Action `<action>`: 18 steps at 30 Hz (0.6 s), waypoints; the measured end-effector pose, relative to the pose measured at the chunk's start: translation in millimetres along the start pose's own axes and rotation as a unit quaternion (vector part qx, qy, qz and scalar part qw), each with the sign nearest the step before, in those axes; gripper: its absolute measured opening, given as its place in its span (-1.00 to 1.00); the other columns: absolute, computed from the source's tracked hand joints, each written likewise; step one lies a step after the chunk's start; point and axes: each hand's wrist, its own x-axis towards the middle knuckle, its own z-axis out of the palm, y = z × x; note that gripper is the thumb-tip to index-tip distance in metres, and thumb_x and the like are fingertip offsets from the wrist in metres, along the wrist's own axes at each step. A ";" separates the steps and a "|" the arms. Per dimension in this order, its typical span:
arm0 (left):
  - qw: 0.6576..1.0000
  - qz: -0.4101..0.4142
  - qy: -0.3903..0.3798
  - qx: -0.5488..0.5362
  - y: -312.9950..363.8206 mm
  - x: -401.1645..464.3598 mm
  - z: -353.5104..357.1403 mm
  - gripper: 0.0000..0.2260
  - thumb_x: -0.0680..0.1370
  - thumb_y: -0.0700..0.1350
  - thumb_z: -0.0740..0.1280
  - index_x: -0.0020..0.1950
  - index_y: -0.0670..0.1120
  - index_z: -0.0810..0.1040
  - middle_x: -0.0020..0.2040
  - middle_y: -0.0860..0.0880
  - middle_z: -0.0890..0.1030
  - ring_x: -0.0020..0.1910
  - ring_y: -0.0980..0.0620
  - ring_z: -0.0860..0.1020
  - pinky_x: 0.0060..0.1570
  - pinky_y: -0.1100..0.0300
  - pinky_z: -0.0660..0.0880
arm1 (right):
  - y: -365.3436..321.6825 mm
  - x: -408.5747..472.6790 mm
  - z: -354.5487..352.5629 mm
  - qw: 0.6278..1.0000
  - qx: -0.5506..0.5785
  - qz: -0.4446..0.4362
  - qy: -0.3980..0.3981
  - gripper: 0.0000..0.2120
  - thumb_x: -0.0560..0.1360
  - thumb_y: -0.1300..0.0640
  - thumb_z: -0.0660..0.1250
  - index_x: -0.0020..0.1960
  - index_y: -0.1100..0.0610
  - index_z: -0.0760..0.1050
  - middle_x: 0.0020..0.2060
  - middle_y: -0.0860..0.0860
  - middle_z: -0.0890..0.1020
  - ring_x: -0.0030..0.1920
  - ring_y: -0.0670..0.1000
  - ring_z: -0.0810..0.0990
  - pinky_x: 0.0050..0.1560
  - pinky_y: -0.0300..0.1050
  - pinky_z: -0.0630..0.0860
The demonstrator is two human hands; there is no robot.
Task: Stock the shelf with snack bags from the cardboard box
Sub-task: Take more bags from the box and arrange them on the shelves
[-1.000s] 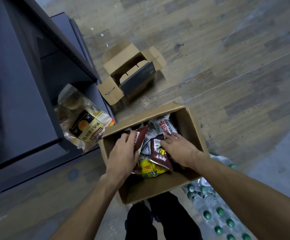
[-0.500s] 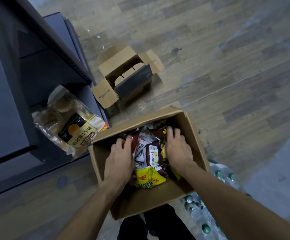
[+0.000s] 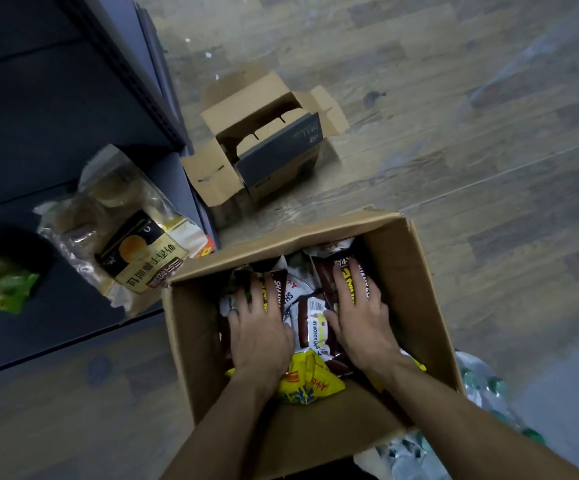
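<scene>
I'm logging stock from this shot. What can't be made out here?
- Bag count in the cardboard box: left hand and right hand cover the snack bags.
- Green packet on the shelf: blurred, cut by the left edge.
- Bottles: blurred.

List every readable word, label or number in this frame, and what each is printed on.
"SHNYAOBOPIAN": white label of the brown snack bag between the hands.
"SHANY", partly covered: brown bag under the left hand.
Chinese characters, upside down: bread bag on the shelf.
Yellow bag and small box: print blurred.
</scene>
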 end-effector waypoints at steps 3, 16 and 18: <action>0.999 -0.002 -0.039 -0.014 -5.0 -13.5 -34.2 -0.31 0.48 0.04 0.35 0.53 -0.01 0.11 0.47 -0.12 0.12 0.39 -0.19 0.19 0.39 0.00 0.24 | -1.1 -11.7 -36.1 0.998 0.066 -0.003 -0.016 -0.16 0.45 0.36 0.29 0.59 0.00 -0.02 0.57 0.02 -0.06 0.43 0.17 0.17 0.35 0.08 0.33; 0.975 0.044 0.103 -0.194 2.2 -212.5 -334.1 -0.50 0.45 -0.02 0.42 0.34 -0.05 0.37 0.24 -0.09 0.40 0.23 -0.09 0.41 0.25 0.00 0.43 | -87.3 -197.9 -329.6 0.986 0.144 0.016 0.082 -0.35 0.43 0.11 0.42 0.48 0.09 0.30 0.46 0.06 0.30 0.31 0.14 0.42 0.30 0.03 0.40; 0.969 0.050 0.136 -0.198 11.4 -244.3 -376.5 -0.50 0.44 -0.03 0.44 0.32 -0.05 0.36 0.25 -0.09 0.39 0.22 -0.08 0.42 0.18 -0.01 0.49 | -100.1 -230.6 -378.8 0.984 0.140 0.013 0.111 -0.37 0.43 0.08 0.44 0.45 0.08 0.33 0.43 0.06 0.32 0.30 0.14 0.42 0.27 0.04 0.42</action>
